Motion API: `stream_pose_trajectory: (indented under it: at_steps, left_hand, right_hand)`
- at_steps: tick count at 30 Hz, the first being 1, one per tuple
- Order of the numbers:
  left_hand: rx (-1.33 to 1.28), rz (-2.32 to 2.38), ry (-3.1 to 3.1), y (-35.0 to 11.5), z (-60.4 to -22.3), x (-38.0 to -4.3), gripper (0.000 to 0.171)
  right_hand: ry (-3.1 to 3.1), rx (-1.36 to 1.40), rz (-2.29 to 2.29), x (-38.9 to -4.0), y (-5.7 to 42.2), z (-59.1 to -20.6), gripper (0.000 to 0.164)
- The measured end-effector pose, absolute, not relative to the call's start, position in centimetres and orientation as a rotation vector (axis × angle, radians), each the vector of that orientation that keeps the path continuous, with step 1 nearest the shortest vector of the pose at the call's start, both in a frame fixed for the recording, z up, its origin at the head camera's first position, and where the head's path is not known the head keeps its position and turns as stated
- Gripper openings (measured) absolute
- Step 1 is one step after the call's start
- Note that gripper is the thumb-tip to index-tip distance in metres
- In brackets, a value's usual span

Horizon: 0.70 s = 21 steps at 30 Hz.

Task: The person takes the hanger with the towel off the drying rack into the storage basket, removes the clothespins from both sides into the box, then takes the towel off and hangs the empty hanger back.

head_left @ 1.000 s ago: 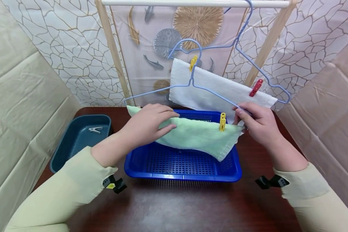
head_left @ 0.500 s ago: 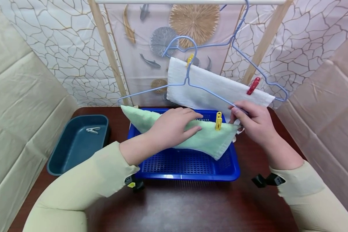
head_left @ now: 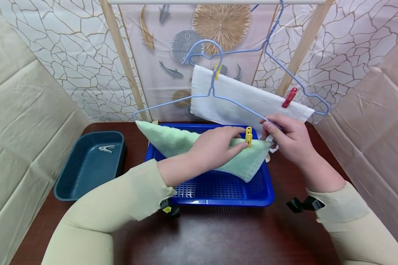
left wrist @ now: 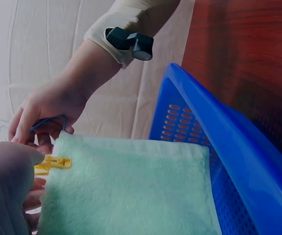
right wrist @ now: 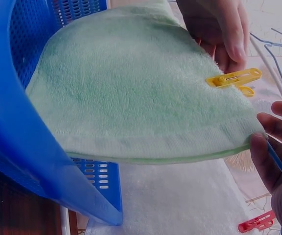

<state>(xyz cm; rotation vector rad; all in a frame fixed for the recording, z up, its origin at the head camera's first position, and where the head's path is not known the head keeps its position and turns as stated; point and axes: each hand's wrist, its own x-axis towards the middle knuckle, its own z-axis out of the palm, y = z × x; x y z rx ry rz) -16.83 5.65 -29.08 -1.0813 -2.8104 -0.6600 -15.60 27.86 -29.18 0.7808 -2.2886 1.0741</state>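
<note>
In the head view, my right hand (head_left: 290, 138) grips the right end of a blue wire hanger (head_left: 172, 106), its fingers also at the corner of a light green towel (head_left: 166, 138). The towel hangs from the hanger's lower bar over a blue basket. A yellow clothespin (head_left: 248, 137) clips the towel's top edge near that corner. Beside the pin, my left hand (head_left: 215, 147) reaches across the towel with thumb and fingers spread apart. In the right wrist view, the left fingertips (right wrist: 236, 51) lie close to the clothespin (right wrist: 234, 78) without closing round it.
The blue perforated basket (head_left: 219, 201) stands under the towel. At left, a dark teal tray (head_left: 86, 169) holds a white clothespin (head_left: 106, 148). Behind, a white towel (head_left: 232, 94) hangs from another blue hanger (head_left: 293, 75) on a rack (head_left: 215, 2), clipped with yellow and red (head_left: 290, 97) pins.
My left hand has moved right along the green towel to the yellow clothespin. The right hand keeps its hold; the view has shifted slightly.
</note>
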Motion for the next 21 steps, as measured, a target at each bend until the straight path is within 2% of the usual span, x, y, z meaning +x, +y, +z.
stream_pose_trajectory:
  at_steps: [12, 21]
  left_hand:
    - [-1.076, -0.921, -2.811, 5.9, -28.6, -16.7, 0.042]
    - [-1.098, -1.067, -2.789, 5.8, -28.8, -16.5, 0.04]
  right_hand:
    - [-2.244, 0.779, 1.121, -14.8, 26.7, -28.1, 0.015]
    - [-2.252, 0.774, 1.079, -15.0, 27.2, -28.7, 0.016]
